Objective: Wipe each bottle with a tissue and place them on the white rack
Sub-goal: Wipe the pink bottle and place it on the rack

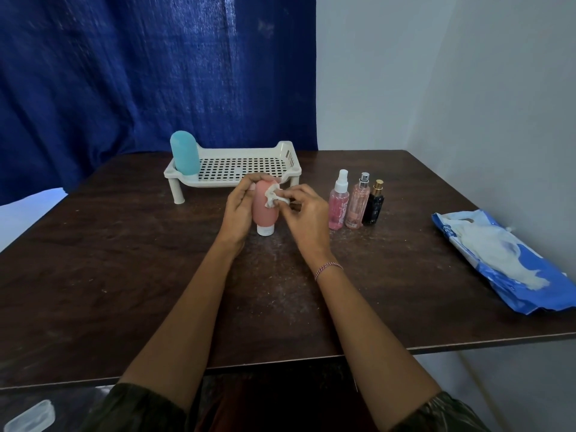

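We wipe the pink bottle [265, 212] mid table [124, 260].
Left hand [238, 213] grips it; right hand [307, 219] pinches tissue [272, 196]; white rack [215, 182] just behind.

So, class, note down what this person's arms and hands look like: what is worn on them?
Bare hands: no gloves or visible rings on the left hand or right hand. The left sleeve and right sleeve, dark olive green, end near the elbows. A thin red-and-white thread bracelet circles the right wrist.
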